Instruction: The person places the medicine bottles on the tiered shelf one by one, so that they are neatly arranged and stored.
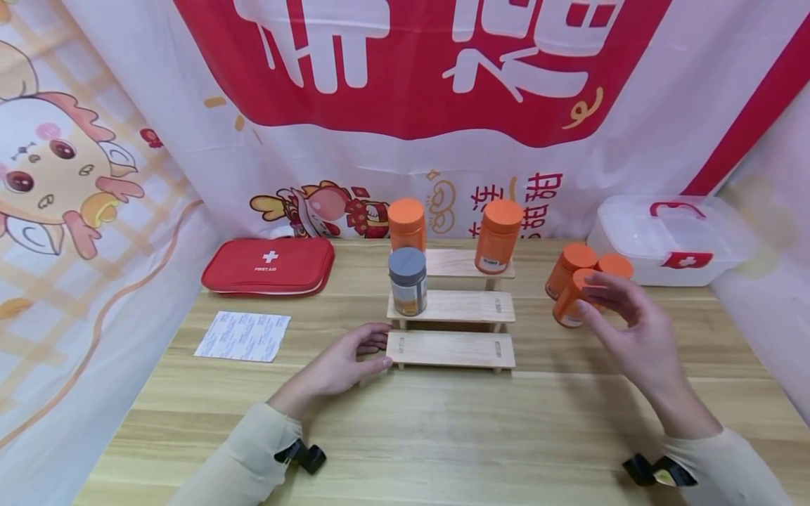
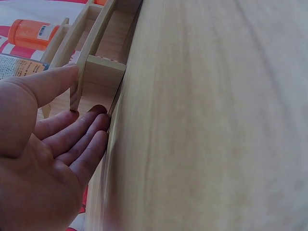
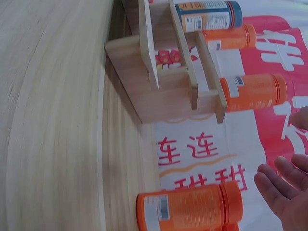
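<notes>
My left hand [image 1: 344,362] is at the left end of a three-step wooden stand [image 1: 451,349], with thumb and fingertips holding the end of its lowest step. In the left wrist view the thumb [image 2: 53,82] lies against the board and the fingers reach under its end. A grey-capped bottle [image 1: 408,284] stands on the middle step. Two orange bottles, one left [image 1: 407,221] and one right [image 1: 498,239], stand on the top step. My right hand [image 1: 645,344] hovers with parted fingers beside three orange bottles [image 1: 569,309] on the table, apart from the bottle in the right wrist view.
A red first aid pouch [image 1: 268,266] lies at the back left, with a white printed packet [image 1: 243,336] in front of it. A white lidded box [image 1: 677,242] with a red handle stands at the back right. Printed cloth [image 1: 430,154] hangs behind the wooden table [image 1: 443,436].
</notes>
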The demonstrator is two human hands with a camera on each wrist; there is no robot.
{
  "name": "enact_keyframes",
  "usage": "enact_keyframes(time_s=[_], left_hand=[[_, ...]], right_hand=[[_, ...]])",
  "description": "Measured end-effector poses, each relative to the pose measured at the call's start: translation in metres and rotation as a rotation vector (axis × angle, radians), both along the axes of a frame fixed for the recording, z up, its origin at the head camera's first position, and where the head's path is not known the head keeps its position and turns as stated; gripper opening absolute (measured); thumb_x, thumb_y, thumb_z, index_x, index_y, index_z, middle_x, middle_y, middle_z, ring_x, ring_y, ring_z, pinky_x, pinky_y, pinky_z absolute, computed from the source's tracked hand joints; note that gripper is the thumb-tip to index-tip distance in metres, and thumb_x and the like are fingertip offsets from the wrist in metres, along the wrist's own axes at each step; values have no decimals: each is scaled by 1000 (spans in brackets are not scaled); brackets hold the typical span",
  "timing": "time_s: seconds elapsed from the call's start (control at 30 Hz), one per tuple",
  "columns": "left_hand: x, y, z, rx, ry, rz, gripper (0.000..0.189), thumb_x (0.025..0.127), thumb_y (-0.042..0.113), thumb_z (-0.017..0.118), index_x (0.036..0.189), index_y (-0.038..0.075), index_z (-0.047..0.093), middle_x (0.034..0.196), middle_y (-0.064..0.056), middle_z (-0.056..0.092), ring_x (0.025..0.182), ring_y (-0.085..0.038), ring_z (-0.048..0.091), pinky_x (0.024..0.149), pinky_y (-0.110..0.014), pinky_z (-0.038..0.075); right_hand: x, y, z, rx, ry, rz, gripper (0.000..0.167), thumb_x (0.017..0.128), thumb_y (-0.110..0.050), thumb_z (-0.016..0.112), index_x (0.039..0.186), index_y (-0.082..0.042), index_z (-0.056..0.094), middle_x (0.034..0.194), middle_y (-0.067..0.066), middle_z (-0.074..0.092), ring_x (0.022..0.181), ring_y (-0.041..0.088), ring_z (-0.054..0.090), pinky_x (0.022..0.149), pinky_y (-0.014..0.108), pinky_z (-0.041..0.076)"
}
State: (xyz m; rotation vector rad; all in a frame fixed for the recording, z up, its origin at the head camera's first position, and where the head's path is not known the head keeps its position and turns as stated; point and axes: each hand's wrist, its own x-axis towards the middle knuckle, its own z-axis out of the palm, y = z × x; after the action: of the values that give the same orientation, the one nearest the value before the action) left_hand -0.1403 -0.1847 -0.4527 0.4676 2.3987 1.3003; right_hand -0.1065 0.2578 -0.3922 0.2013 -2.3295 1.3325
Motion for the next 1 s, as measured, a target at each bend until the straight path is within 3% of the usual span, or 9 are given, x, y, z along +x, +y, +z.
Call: enact_keyframes(time_s=[0.17, 0.43, 0.77, 1.0], left_hand=[[0, -1, -1, 1, -2, 0, 64, 103, 24, 75, 159, 6, 49, 150, -16, 64, 140, -37, 61, 124, -57, 47], [0, -1, -1, 1, 0, -1, 65, 103, 23, 75, 159, 4, 48, 150, -17, 64, 140, -37, 61, 124, -56, 47], [-1, -2, -1, -1, 3, -10, 64, 104, 25, 74, 159, 5, 49, 150, -16, 64, 141, -38, 60, 124, -56, 47], [0, -2, 0, 10, 4, -23, 64, 104, 24, 74, 159, 3, 48, 150, -18, 63, 140, -39, 60, 123, -57, 47]], right_hand=[[3, 12, -5, 16, -36, -51, 53, 95, -2, 80, 145, 0, 62, 125, -21, 69, 110, -7, 66, 99, -1, 47], [4, 24, -9, 12, -104, -112, 51, 100, -13, 78, 147, -4, 62, 129, -4, 68, 111, -6, 65, 96, -3, 47], [-5, 39, -21, 58, -236, -171, 59, 104, -29, 74, 154, -6, 55, 141, 8, 59, 107, -15, 56, 89, -4, 46], [-13, 41, -28, 84, -301, -175, 63, 104, -35, 73, 155, -4, 53, 148, 17, 55, 111, -5, 56, 86, -4, 47]])
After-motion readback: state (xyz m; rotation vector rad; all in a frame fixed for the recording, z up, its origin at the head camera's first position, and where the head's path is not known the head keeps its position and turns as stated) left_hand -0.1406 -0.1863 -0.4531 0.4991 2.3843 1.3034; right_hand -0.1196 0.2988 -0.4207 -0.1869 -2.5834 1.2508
